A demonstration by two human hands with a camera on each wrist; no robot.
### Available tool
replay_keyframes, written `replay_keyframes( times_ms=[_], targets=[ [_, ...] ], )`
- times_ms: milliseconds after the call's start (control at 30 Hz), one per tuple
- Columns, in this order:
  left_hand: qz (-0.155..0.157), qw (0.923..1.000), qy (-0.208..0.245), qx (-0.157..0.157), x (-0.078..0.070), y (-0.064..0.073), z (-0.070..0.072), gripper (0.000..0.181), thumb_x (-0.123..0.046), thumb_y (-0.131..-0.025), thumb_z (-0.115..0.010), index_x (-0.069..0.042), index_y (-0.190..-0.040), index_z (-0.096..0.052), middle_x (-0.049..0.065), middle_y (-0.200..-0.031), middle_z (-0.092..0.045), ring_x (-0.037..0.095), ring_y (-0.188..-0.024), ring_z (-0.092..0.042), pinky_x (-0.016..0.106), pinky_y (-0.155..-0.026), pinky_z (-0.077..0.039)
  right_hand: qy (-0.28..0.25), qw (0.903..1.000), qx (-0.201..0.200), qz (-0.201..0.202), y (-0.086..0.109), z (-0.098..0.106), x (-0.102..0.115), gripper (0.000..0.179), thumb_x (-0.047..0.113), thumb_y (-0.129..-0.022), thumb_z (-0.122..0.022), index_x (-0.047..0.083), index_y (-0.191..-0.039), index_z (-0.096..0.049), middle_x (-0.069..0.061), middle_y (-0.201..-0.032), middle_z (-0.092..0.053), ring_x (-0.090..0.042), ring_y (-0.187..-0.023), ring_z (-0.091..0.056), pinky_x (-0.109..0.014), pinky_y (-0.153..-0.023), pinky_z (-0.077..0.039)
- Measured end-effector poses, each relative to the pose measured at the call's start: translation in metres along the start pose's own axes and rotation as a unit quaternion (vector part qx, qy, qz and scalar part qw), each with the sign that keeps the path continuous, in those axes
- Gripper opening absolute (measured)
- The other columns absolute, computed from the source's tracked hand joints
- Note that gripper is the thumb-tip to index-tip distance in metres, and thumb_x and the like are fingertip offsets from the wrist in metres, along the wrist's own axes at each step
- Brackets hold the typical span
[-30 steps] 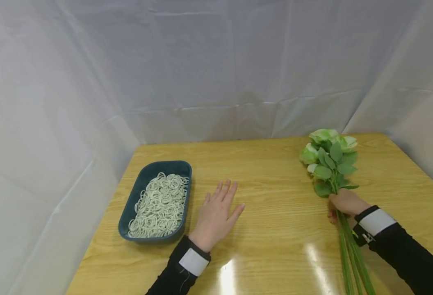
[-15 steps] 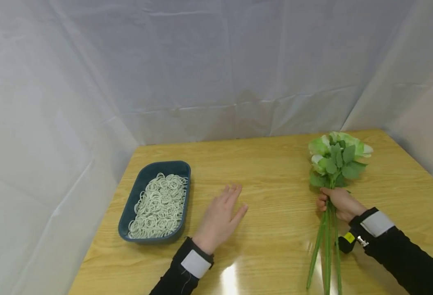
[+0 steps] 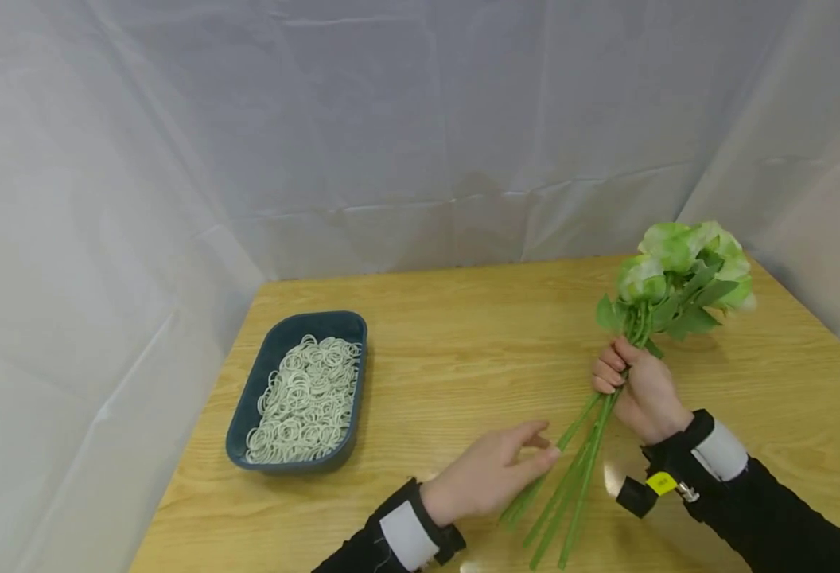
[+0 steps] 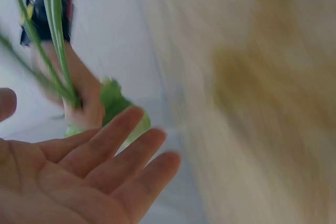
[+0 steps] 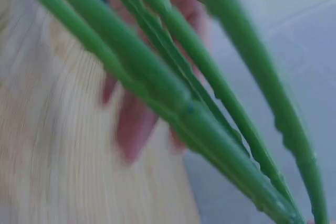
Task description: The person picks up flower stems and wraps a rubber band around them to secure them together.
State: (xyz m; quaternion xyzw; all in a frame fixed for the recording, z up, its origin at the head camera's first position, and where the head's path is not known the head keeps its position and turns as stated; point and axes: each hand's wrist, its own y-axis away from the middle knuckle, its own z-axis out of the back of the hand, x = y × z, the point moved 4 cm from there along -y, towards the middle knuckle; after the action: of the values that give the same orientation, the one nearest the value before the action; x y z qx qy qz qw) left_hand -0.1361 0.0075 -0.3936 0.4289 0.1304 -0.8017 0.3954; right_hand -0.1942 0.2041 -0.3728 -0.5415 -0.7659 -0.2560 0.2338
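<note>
A bunch of green-and-white flowers (image 3: 678,255) with green leaves leans to the upper right, gripped by my right hand (image 3: 642,390) just under the leaves. Below that fist the long green stems (image 3: 577,485) fan out toward the lower left. Right at the stems is my left hand (image 3: 495,469), its fingers loosely extended and not wrapped round them. In the left wrist view the left palm (image 4: 79,182) faces up with fingers spread apart, the stems beyond it. Thick stems (image 5: 173,98) cross the right wrist view, with blurred left fingers (image 5: 136,124) behind them.
A dark blue tub (image 3: 237,434) full of pale rubber bands (image 3: 309,398) stands on the left of the wooden table (image 3: 463,334). White sheeting (image 3: 391,119) hangs behind the table and along both sides.
My right hand has raised and tilted the flowers, blooms going up and right, stems swinging left. My left hand has moved right and nearer me, from beside the tub to the stems.
</note>
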Motion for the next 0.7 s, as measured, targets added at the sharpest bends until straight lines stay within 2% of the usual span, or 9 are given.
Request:
replay_keyframes(
  times_ms=[100,200,233,333,400,433,467,567,700],
  targets=[
    [0.009,0.993,0.09,0.075,-0.007,0.002,-0.013,0.057,-0.044,-0.105,-0.047,-0.007,-0.147,-0.045,0.007,-0.124,-0.07,0.007,-0.105,-0.067,0.022,-0.086,-0.054,-0.021,0.9994,0.015,0.022,0.004,-0.011,-0.005,0.025,0.032,-0.109,-0.023,0.016,-0.09,-0.028,0.002,-0.074,-0.018,-0.011,-0.061,-0.012,-0.023,-0.059,-0.017],
    [-0.004,0.9744,0.19,0.119,-0.011,0.006,-0.021,0.042,-0.028,-0.104,-0.054,0.001,-0.134,-0.049,0.021,-0.102,-0.073,0.001,-0.077,-0.064,0.017,-0.069,-0.053,-0.019,0.9974,0.041,0.056,0.008,-0.02,-0.009,0.024,0.032,-0.109,-0.025,0.016,-0.091,-0.03,0.002,-0.074,-0.018,-0.012,-0.061,-0.011,-0.024,-0.06,-0.015],
    [-0.006,0.9662,0.224,0.127,-0.012,0.008,-0.023,0.037,-0.022,-0.104,-0.053,0.003,-0.13,-0.049,0.026,-0.097,-0.071,0.0,-0.073,-0.063,0.017,-0.066,-0.053,-0.014,0.9962,0.05,0.069,0.009,-0.022,-0.01,0.024,0.032,-0.109,-0.026,0.016,-0.091,-0.031,0.002,-0.075,-0.018,-0.012,-0.061,-0.012,-0.024,-0.06,-0.015],
    [0.006,0.9337,0.331,0.136,-0.011,0.013,-0.026,0.023,-0.01,-0.105,-0.048,0.008,-0.12,-0.047,0.026,-0.076,-0.062,0.003,-0.058,-0.055,0.018,-0.056,-0.051,-0.012,0.9905,0.084,0.108,0.011,-0.028,-0.012,0.024,0.031,-0.109,-0.027,0.016,-0.092,-0.035,0.001,-0.076,-0.018,-0.013,-0.06,-0.014,-0.025,-0.061,-0.014],
    [0.029,0.9173,0.376,0.126,-0.009,0.017,-0.025,0.015,-0.009,-0.106,-0.044,0.003,-0.115,-0.046,0.011,-0.064,-0.051,0.003,-0.051,-0.045,0.018,-0.048,-0.043,-0.017,0.9868,0.104,0.124,0.012,-0.031,-0.012,0.024,0.03,-0.109,-0.028,0.015,-0.093,-0.036,0.0,-0.076,-0.02,-0.014,-0.061,-0.017,-0.026,-0.062,-0.015],
    [0.04,0.9139,0.388,0.112,-0.007,0.018,-0.025,0.013,-0.011,-0.107,-0.043,-0.001,-0.114,-0.047,0.003,-0.063,-0.044,0.004,-0.049,-0.038,0.017,-0.045,-0.038,-0.018,0.9852,0.112,0.129,0.012,-0.032,-0.012,0.023,0.03,-0.109,-0.028,0.015,-0.093,-0.036,0.0,-0.077,-0.02,-0.014,-0.061,-0.019,-0.026,-0.063,-0.015],
    [0.051,0.9133,0.393,0.096,-0.006,0.019,-0.025,0.012,-0.015,-0.107,-0.043,-0.004,-0.11,-0.047,-0.004,-0.063,-0.039,0.005,-0.047,-0.032,0.018,-0.043,-0.031,-0.014,0.984,0.117,0.134,0.012,-0.033,-0.012,0.023,0.03,-0.109,-0.027,0.015,-0.094,-0.036,0.0,-0.077,-0.021,-0.014,-0.061,-0.02,-0.026,-0.063,-0.016],
    [0.057,0.9188,0.388,0.042,-0.005,0.022,-0.024,0.021,-0.021,-0.108,-0.042,-0.002,-0.106,-0.049,-0.005,-0.058,-0.033,0.006,-0.044,-0.023,0.019,-0.04,-0.02,-0.007,0.98,0.133,0.148,0.013,-0.038,-0.012,0.024,0.029,-0.11,-0.026,0.014,-0.095,-0.036,0.0,-0.077,-0.021,-0.015,-0.062,-0.02,-0.028,-0.065,-0.016],
    [0.029,0.9428,0.332,-0.016,-0.003,0.027,-0.025,0.035,-0.024,-0.109,-0.041,0.008,-0.11,-0.055,-0.005,-0.058,-0.038,0.003,-0.041,-0.027,0.016,-0.039,-0.024,0.034,0.9739,0.137,0.178,0.016,-0.044,-0.013,0.024,0.029,-0.11,-0.025,0.015,-0.095,-0.037,-0.001,-0.077,-0.02,-0.016,-0.065,-0.019,-0.029,-0.067,-0.017]
  ],
)
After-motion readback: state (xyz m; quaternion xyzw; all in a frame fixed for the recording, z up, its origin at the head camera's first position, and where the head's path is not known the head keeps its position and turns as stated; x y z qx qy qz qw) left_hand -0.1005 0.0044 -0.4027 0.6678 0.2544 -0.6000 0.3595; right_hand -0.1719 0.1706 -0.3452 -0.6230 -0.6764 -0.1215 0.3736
